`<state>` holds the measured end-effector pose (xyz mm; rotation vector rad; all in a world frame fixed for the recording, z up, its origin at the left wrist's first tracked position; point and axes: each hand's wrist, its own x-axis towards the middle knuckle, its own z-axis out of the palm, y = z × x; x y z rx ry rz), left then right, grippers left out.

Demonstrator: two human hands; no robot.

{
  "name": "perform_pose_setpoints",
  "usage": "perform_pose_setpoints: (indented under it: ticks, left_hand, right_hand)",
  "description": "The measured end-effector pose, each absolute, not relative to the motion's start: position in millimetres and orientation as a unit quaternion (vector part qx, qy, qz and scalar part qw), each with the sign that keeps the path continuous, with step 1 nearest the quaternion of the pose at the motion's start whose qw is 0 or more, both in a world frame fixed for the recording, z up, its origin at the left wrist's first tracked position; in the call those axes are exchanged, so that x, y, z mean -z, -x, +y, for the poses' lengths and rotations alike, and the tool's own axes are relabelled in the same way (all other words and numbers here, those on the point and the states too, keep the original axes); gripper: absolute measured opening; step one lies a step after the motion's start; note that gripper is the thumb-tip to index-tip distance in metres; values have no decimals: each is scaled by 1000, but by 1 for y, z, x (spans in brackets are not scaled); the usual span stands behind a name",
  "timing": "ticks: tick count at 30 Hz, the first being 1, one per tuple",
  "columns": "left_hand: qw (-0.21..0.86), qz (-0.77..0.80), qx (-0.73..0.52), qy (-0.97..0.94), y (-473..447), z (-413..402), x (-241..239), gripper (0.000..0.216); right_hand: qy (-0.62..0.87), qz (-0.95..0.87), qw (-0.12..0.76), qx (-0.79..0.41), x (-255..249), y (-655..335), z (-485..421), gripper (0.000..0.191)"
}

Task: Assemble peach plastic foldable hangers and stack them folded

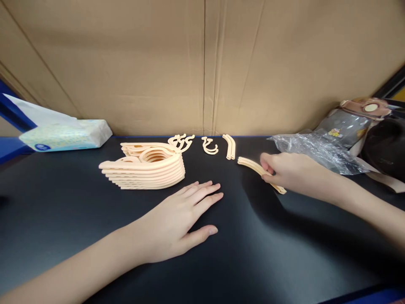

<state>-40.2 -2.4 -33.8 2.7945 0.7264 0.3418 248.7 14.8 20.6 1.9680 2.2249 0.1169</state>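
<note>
My left hand (pixel 180 219) lies flat and open on the black table (pixel 95 236), fingers stretched out, just in front of a stack of peach plastic hanger pieces (pixel 147 169). My right hand (pixel 286 171) is closed on a curved peach plastic strip (pixel 249 165) that rests on the table and points left. Behind it lie a pair of curved strips (pixel 230 146), a single hook piece (pixel 209 146) and a small cluster of hook pieces (pixel 182 142).
A cardboard wall (pixel 202 63) closes off the back. A pack of tissues (pixel 63 135) sits at the far left. A crumpled clear plastic bag (pixel 313 150) and a bottle with a brown lid (pixel 354 120) lie at the right.
</note>
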Motion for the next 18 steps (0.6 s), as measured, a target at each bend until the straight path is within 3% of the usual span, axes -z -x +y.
perform_pose_setpoints:
  ticks: [6, 13, 18]
  left_hand:
    - [115, 287, -128, -943, 38, -5, 30, 62]
    - [120, 245, -145, -951, 32, -4, 25, 36]
    - [129, 237, -157, -950, 32, -5, 24, 31]
  right_hand:
    - [-529, 847, -11, 53, -13, -236, -10, 13]
    - [-382, 916, -59, 108, -3, -222, -15, 6]
    - [-352, 927, -73, 108, 2, -225, -13, 25]
